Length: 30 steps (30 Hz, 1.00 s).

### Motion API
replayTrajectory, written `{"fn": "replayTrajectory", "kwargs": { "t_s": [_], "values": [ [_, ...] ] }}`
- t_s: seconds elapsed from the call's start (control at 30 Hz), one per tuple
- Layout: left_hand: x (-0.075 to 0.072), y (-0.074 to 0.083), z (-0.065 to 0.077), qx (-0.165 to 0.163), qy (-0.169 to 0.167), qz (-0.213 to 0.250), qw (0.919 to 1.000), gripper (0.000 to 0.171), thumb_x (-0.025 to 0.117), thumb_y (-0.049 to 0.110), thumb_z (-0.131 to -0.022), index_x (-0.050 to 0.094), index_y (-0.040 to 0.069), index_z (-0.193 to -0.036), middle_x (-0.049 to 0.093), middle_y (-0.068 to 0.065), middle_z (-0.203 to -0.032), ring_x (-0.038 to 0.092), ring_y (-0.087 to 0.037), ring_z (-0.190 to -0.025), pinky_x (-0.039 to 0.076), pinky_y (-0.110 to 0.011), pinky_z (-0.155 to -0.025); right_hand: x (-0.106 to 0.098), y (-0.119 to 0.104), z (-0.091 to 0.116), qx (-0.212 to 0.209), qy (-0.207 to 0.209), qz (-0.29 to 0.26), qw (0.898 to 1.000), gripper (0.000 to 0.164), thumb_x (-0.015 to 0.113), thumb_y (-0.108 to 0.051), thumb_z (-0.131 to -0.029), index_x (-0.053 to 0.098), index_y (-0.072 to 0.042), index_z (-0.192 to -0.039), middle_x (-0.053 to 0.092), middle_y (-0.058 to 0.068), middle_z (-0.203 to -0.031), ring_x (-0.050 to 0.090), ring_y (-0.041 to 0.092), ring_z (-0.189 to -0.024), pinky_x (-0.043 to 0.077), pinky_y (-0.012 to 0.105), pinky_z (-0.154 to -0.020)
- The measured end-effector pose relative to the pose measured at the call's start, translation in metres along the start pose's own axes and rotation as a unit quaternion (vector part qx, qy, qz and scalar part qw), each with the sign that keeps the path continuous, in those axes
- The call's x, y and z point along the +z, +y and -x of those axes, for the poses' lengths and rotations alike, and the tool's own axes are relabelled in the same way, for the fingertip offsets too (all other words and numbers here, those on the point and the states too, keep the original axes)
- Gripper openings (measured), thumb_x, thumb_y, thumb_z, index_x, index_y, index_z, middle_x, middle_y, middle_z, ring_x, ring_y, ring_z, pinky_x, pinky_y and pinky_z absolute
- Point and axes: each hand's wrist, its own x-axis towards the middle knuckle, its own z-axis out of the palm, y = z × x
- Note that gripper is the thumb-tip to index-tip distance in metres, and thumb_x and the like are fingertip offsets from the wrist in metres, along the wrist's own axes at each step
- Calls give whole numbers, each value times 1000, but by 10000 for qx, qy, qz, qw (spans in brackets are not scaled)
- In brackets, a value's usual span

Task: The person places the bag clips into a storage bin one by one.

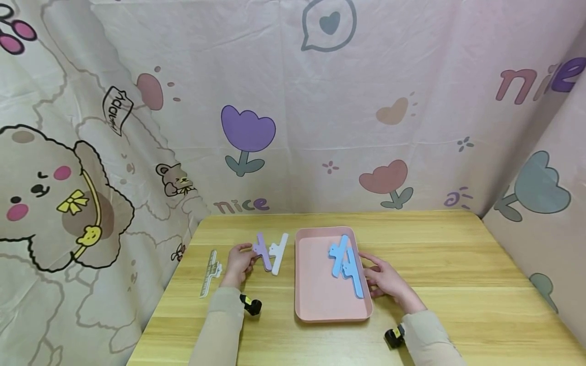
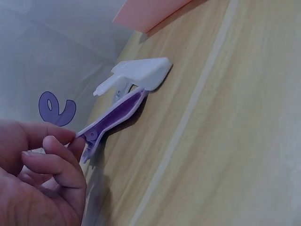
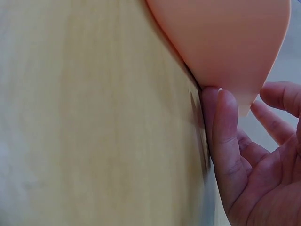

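Note:
My left hand [image 1: 240,263] pinches the handle end of a purple bulldog clip [image 1: 262,252] between thumb and fingertips. In the left wrist view the purple clip [image 2: 115,115] is tilted, its far end overlapping a white bulldog clip [image 2: 141,73] that lies on the table. My right hand [image 1: 384,277] is at the right wall of a pink tray [image 1: 320,305], its loosely bent fingers spread and touching the outside of that wall. Inside the tray, two light blue bulldog clips [image 1: 352,277] lie side by side near the right wall.
A clear bulldog clip [image 1: 210,274] lies on the wooden table [image 1: 439,254], left of my left hand. Behind the table hangs a printed curtain [image 1: 320,127], with more curtain at both sides. A small black camera [image 1: 251,305] is worn on my left wrist.

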Motion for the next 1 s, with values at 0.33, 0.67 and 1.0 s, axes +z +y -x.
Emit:
{"fn": "replayTrajectory", "kwargs": {
  "t_s": [0.33,0.67,1.0],
  "values": [
    [-2,-6,-2,-169,-180,-141,9996,45,52,-6,-91,44,-7,-135,63,-11,-73,51,-8,-50,36,-19,-40,-1,1,-2,44,126,40,9999,58,53,-12,-99,32,-12,-153,63,20,-107,69,29,-75,58,43,-58],
    [-3,-7,1,-91,-241,-364,9990,44,54,-2,-95,45,-6,-138,66,-13,-77,48,-7,-50,36,-18,-41,1,1,0,-16,5,-37,10000,60,52,-10,-99,29,-9,-154,62,22,-111,68,29,-76,57,42,-56],
    [-9,-9,4,32,-17,-135,9999,43,56,-8,-91,47,-11,-134,66,-12,-77,48,-6,-52,37,-16,-42,1,1,1,-14,35,-8,10000,60,53,-11,-99,29,-8,-154,62,22,-110,67,29,-75,57,43,-56]
  ]
}}
